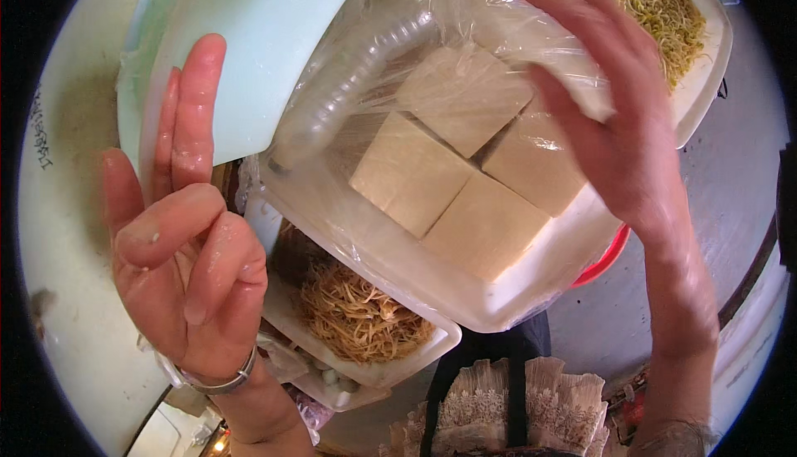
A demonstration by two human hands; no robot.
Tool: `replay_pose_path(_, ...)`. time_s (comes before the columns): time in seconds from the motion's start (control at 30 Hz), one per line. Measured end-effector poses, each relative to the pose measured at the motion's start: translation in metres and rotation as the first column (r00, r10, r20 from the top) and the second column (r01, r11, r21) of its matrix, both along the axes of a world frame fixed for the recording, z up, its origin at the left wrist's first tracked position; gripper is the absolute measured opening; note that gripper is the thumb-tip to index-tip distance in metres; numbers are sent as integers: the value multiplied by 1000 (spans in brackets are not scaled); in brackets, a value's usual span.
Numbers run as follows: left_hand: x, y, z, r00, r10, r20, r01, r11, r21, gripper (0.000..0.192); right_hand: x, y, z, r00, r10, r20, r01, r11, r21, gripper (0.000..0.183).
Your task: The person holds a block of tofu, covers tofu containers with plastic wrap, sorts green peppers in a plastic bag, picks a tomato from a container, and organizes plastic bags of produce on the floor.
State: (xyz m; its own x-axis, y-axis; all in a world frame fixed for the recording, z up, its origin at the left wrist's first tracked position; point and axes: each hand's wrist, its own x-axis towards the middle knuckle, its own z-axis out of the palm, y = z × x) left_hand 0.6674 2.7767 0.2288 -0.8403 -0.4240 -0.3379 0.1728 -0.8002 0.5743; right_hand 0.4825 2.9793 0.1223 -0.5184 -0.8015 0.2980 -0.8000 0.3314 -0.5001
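Before me stands a white plastic tub holding large square pale blocks that look like tofu, partly covered by clear plastic film. My left hand is raised at the left, palm up and wet, two fingers bent inward and the others stretched out; it holds nothing. My right hand, blurred, hovers over the tub's right side near the film, fingers apart. Whether its fingertips touch the film cannot be told. A ribbed clear plastic tube-like object lies beneath the film, left of the blocks.
A pale blue-green plastic sheet or board rises at the upper left. Bean sprouts fill a white tray at the upper right. Below the tub, another tray holds brown shredded food. A red rim shows under the tub's right side.
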Motion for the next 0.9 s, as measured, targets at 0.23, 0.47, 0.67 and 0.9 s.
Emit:
replay_pose_path(0.23, 4, 1, -5, 1000, -20, -6, 20, 999, 46, 56, 77, 107, -15, 39, -311, 950, 678, 707, 204, 55)
replay_pose_path(0.47, 1, -4, -7, 999, -48, 4, 48, 999, 25, 50, 125, 95, -23, -110, -207, 972, 527, 817, 234, 26)
replay_pose_path(0.67, 2, -3, -1, 997, 0, 78, 0, 1000, -4, 49, 135, 109, -20, -123, -235, 964, 561, 785, 262, 27)
replay_pose_path(0.9, 4, -6, -8, 995, -98, -8, 98, 995, 7, 50, 137, 161, -11, -146, -359, 922, 549, 746, 377, 23)
